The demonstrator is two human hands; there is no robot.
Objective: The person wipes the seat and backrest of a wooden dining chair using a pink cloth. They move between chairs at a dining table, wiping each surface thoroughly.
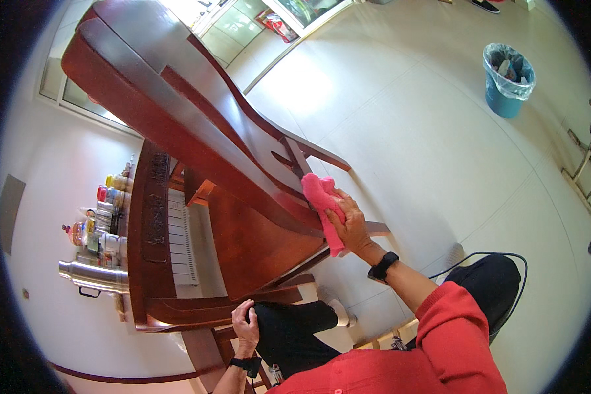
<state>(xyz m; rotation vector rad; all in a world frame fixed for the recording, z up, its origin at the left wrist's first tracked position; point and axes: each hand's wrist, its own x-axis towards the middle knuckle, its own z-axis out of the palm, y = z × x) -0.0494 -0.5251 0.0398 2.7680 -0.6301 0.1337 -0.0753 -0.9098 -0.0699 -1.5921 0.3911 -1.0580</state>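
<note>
A high-backed dark red wooden chair point(261, 236) stands before me, its backrest slanting up to the upper left. My right hand point(352, 224) holds a pink cloth point(321, 207) against the chair's frame, low on the backrest near the rear of the seat. The cloth is bunched under my fingers and covers part of the wood there. My left hand point(246, 325) rests on my black-trousered knee, fingers bent, with nothing seen in it. Each wrist has a black band.
A carved wooden table point(152, 295) on the left holds jars and a steel container point(96, 277). On the tiled floor at the upper right is a blue bin point(505, 101) with a plastic liner. A small folding stool point(578, 170) is partly seen at the far right.
</note>
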